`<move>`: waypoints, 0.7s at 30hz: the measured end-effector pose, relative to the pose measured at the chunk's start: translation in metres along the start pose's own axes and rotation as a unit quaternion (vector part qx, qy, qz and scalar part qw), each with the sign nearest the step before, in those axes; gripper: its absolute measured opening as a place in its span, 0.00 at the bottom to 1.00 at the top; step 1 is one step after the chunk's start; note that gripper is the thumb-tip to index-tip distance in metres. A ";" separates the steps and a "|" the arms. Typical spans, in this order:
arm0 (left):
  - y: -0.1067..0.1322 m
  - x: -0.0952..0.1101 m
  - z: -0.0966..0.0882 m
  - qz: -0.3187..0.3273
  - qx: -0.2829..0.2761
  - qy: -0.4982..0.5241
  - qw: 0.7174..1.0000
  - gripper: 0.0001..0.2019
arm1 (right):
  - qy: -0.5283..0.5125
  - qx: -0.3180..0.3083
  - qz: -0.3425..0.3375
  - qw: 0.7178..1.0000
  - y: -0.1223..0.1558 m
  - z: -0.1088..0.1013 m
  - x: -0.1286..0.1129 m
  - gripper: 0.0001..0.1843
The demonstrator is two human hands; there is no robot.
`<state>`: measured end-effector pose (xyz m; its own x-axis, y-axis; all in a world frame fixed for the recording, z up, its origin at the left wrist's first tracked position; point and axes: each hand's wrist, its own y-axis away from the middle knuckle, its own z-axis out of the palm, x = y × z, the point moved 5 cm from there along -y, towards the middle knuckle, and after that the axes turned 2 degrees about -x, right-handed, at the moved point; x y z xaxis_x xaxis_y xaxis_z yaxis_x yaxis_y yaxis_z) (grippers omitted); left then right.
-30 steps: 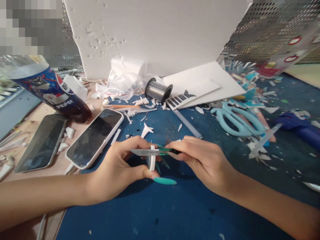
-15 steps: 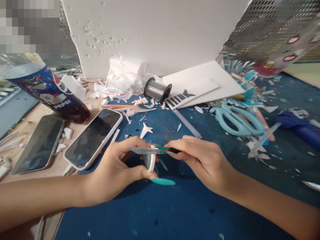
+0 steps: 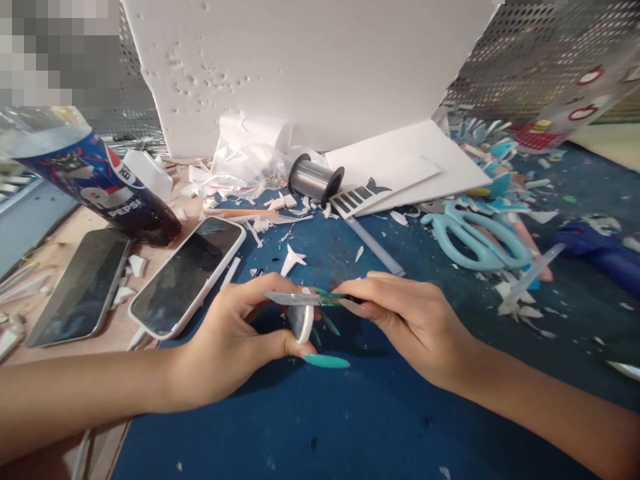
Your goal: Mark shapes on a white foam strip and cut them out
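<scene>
My left hand (image 3: 233, 343) pinches a small piece of white foam board (image 3: 302, 325) between thumb and fingers. The piece has a rounded edge and a dark grey face, and stands on edge. Long green nails show past it. In my right hand (image 3: 417, 327) is a craft knife (image 3: 287, 299), gripped close to its blade. The blade lies level across the upper end of the foam piece and points left toward my left hand. My right fingers hide most of the knife's handle.
Two phones (image 3: 187, 280) and a tilted Pepsi bottle (image 3: 115, 187) are at left. Behind my hands are a wire spool (image 3: 315, 179), white boards (image 3: 415, 163) and a plastic bag (image 3: 250, 160). Light-blue scissors (image 3: 475, 240) lie at right, among foam scraps. A blade tip (image 3: 625, 369) shows far right.
The knife blade has slid slightly to the right across the foam piece, with my right hand. My left hand holds the piece in nearly the same place.
</scene>
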<state>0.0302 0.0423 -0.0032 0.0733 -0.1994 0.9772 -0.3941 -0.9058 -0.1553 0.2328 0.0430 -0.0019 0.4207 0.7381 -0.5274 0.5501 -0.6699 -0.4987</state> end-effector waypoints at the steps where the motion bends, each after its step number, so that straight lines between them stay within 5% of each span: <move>1: 0.000 -0.001 0.000 0.003 0.001 -0.006 1.000 0.11 | -0.001 0.002 0.010 1.000 0.000 -0.001 0.001 0.14; 9: -0.002 -0.002 -0.003 0.027 -0.014 -0.123 0.992 0.18 | -0.059 0.043 0.155 0.985 -0.004 -0.010 0.011 0.20; 21: -0.002 -0.006 -0.001 0.075 -0.058 -0.239 0.966 0.27 | -0.029 0.080 0.233 0.969 0.002 -0.012 0.018 0.29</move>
<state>0.0295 0.0455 -0.0083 0.4113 -0.4997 0.7623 -0.5304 -0.8114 -0.2458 0.2507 0.0559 -0.0040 0.5531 0.3500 -0.7560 0.1900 -0.9365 -0.2946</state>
